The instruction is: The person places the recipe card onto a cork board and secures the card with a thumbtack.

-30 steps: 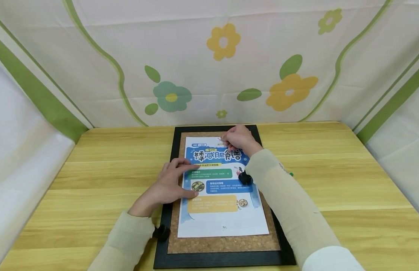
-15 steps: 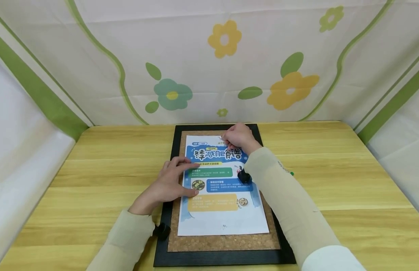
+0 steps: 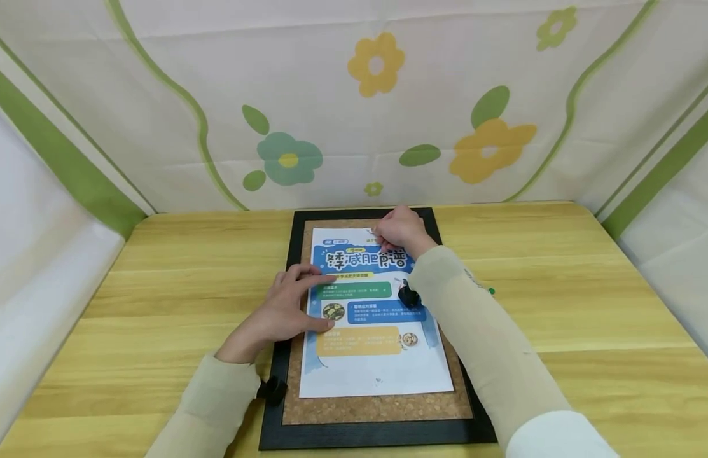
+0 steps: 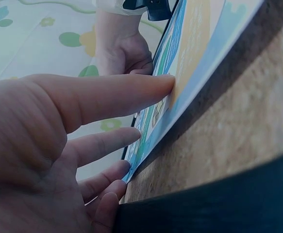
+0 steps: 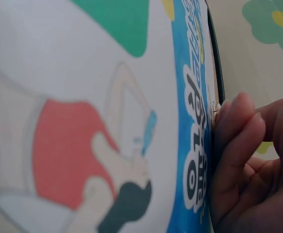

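Note:
A printed poster sheet (image 3: 376,375) with blue, green and yellow panels lies on a black-framed corkboard (image 3: 411,407). My left hand (image 3: 285,308) rests at the sheet's left edge, thumb and index finger spread and pressing on the paper. At the top edge, my right hand (image 3: 403,230) has curled fingers and pinches a small pale pushpin (image 5: 218,108) against the sheet. Only a bit of the pin and its thin needle shows; the fingers cover the rest. The right hand and sleeve hide the sheet's upper right part.
The board lies on a light wooden table (image 3: 588,305). A small green object (image 3: 492,291) shows just beyond the right sleeve, mostly hidden. Behind the table hangs a white curtain (image 3: 331,76) with printed flowers, and white cloth closes off both sides.
Both hands keep their places on the sheet, the right one still pinching at the top edge. The head view has shifted very slightly.

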Tool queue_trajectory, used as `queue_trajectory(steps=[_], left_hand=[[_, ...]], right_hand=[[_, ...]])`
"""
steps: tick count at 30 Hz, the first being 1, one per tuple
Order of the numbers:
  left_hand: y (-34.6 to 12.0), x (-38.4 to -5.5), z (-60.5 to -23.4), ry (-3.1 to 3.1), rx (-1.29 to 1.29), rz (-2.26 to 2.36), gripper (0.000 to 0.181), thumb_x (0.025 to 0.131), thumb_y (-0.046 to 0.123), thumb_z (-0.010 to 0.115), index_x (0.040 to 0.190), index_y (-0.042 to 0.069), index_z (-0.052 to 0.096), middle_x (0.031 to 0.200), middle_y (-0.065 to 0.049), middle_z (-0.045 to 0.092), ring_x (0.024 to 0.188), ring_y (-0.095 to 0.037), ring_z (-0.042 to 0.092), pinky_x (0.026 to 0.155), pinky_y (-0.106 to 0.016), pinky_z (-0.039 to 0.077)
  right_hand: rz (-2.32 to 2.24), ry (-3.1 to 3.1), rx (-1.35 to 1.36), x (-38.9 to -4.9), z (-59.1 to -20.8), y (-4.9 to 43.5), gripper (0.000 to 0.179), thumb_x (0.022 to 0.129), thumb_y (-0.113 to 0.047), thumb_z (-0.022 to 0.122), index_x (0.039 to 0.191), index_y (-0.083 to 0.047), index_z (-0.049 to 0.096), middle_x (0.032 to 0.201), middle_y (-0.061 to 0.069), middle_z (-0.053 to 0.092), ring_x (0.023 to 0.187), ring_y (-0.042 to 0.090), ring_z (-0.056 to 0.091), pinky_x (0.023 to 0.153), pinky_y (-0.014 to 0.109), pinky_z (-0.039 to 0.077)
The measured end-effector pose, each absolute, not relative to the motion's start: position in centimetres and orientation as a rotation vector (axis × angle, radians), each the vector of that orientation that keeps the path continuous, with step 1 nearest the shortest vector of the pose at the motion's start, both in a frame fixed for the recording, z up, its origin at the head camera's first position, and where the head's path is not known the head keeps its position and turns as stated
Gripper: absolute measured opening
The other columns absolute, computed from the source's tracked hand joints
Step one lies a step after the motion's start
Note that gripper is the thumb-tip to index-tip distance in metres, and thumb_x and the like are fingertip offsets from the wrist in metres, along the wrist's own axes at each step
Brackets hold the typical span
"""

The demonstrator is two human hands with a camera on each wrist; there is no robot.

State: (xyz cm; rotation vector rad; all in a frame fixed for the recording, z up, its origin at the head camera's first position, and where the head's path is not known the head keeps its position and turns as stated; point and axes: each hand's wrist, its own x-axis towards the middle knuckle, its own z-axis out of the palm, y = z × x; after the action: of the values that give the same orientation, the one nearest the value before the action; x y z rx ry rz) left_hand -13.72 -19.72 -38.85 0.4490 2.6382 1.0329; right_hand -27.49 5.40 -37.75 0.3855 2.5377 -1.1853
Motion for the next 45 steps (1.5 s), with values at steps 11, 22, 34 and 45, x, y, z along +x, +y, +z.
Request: queue_trajectory(steps=[11, 22, 34, 45], left_hand=[[-19.88, -13.81, -38.88, 2.628, 0.449, 1.035, 0.074, 0.086, 0.026, 0.091, 0.153, 0.018, 0.063, 0.165, -0.015, 0.039, 0.141, -0.04, 0.033, 0.115, -0.066, 0.034], [-20.3, -13.84, -38.8, 2.628, 0.456, 1.043, 0.074, 0.086, 0.026, 0.091, 0.154, 0.018, 0.062, 0.166, -0.015, 0.037, 0.14, -0.041, 0.033, 0.114, -0.067, 0.034], [-20.42, -13.82, -38.79, 2.631, 0.449, 1.035, 0.074, 0.086, 0.027, 0.091, 0.154, 0.018, 0.061, 0.166, -0.015, 0.037, 0.14, -0.041, 0.033, 0.114, -0.066, 0.035], [-20.44, -13.44, -38.77, 2.634, 0.44, 1.021, 0.074, 0.086, 0.026, 0.091, 0.154, 0.018, 0.062, 0.166, -0.016, 0.037, 0.14, -0.041, 0.032, 0.113, -0.066, 0.035]], right_hand=[[-1.163, 2.533, 0.403, -27.54, -37.69, 5.21, 0.015, 0.103, -0.023, 0.071, 0.107, -0.009, 0.072, 0.075, 0.002, 0.072, 0.052, 0.011, 0.064, 0.053, 0.02, 0.049], [-1.185, 2.526, 0.413, -27.54, -37.5, 4.85, 0.017, 0.103, -0.026, 0.071, 0.104, -0.009, 0.073, 0.072, 0.001, 0.071, 0.054, 0.012, 0.064, 0.058, 0.022, 0.051], [-1.231, 2.508, 0.427, -27.24, -37.16, 4.63, 0.016, 0.103, -0.024, 0.072, 0.098, -0.009, 0.075, 0.069, 0.001, 0.068, 0.054, 0.013, 0.062, 0.06, 0.023, 0.05], [-1.281, 2.479, 0.405, -26.77, -37.67, 4.79, 0.017, 0.103, -0.023, 0.07, 0.11, -0.008, 0.072, 0.075, 0.002, 0.071, 0.056, 0.012, 0.064, 0.058, 0.021, 0.051]])
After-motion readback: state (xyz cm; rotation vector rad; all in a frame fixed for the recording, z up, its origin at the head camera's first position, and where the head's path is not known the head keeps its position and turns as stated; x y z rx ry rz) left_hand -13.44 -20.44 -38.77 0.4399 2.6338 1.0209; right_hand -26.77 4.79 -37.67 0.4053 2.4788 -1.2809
